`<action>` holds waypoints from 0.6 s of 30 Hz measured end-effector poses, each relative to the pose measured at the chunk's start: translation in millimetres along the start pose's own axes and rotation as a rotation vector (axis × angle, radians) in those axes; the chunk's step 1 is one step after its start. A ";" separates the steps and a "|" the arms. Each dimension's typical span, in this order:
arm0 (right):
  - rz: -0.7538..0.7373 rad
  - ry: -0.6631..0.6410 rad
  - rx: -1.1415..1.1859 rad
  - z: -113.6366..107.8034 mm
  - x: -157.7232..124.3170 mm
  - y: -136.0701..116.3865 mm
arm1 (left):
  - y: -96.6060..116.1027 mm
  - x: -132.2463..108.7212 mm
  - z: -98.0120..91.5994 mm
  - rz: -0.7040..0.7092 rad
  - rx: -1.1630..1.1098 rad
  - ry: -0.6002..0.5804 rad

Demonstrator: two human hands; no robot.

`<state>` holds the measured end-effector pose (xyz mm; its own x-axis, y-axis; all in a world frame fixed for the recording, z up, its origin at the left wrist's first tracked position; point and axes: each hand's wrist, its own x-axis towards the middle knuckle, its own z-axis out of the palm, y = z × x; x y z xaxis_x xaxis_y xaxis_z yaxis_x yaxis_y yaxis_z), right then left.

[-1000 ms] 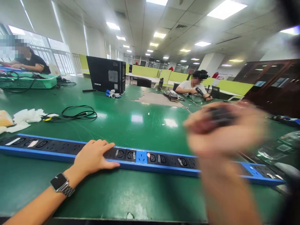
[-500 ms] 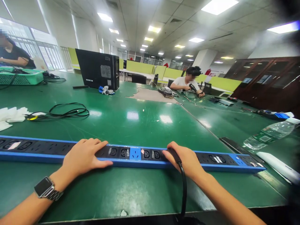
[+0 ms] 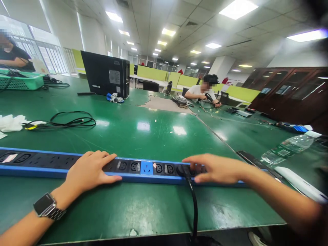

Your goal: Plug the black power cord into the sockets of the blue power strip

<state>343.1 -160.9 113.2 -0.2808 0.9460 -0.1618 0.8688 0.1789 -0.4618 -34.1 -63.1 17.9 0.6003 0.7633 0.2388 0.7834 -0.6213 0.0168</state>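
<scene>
One strip (image 3: 153, 178) lies left to right across the near part of the desk (image 3: 153, 208); a black plug (image 3: 183, 169) sits at it, right of the blue socket (image 3: 147, 167), its cord (image 3: 195, 206) running over the near side and down past the desk's near edge. The left hand (image 3: 89, 171) grasps the strip across its width, fingers over the far edge, thumb along the near side; that seems a good brace, since so long and narrow a body could skid or twist under a push; a hold closer to the plug would probably steady it better. The right hand (image 3: 217, 168) is loosely curved just right of the plug and looks released; whether a fingertip touches it I cannot tell, nor how deep the plug is seated. Good seating calls for pressure straight down, without rocking; slack in the cord should spare the plug a sideways tug; the bottle (image 3: 289, 147), farther right, deserves a careful elbow.
</scene>
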 end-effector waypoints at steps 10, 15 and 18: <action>-0.010 0.604 0.775 46.6 68.0 -21.0 | 0.6 -0.7 0.0 -0.003 -0.012 0.012; -0.033 0.496 0.497 42.5 71.8 -23.0 | -0.3 -1.2 0.4 -0.005 -0.013 0.007; -0.056 0.547 0.440 44.4 77.5 -26.8 | -0.1 -1.1 0.5 -0.001 -0.019 0.015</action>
<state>279.9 -104.3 74.3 0.0253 0.9594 0.2810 0.5812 0.2146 -0.7849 -34.7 -63.7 17.2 0.5971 0.7611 0.2532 0.7805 -0.6242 0.0358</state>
